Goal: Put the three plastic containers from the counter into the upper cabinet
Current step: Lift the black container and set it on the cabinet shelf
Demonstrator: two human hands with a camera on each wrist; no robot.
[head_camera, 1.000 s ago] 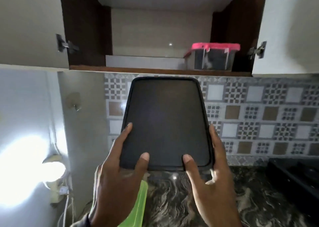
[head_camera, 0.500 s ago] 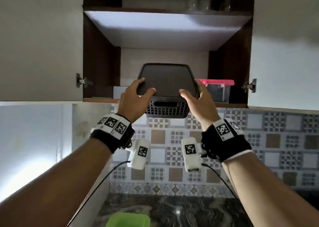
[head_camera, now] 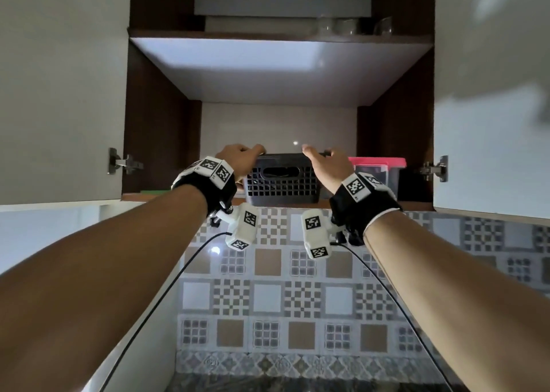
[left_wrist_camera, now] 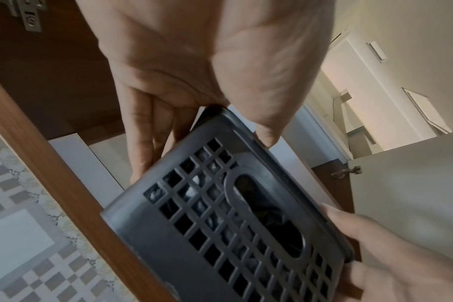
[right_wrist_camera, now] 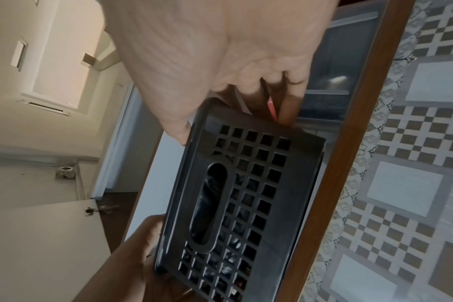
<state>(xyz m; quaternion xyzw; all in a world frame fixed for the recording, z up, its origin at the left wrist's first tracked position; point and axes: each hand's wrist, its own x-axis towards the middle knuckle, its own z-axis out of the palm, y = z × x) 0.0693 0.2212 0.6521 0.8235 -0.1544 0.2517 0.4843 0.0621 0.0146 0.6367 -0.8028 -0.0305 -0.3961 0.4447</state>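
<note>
The left hand [head_camera: 239, 159] grips the left top edge of a black basket [head_camera: 282, 183] with a lid. The right hand [head_camera: 326, 165] grips the right top edge, thumb on the lid. The basket sits on the low shelf [head_camera: 178, 196] of the open upper cabinet, close to the front. Just beside it on the right stands a box with a pink lid [head_camera: 379, 171].
</note>
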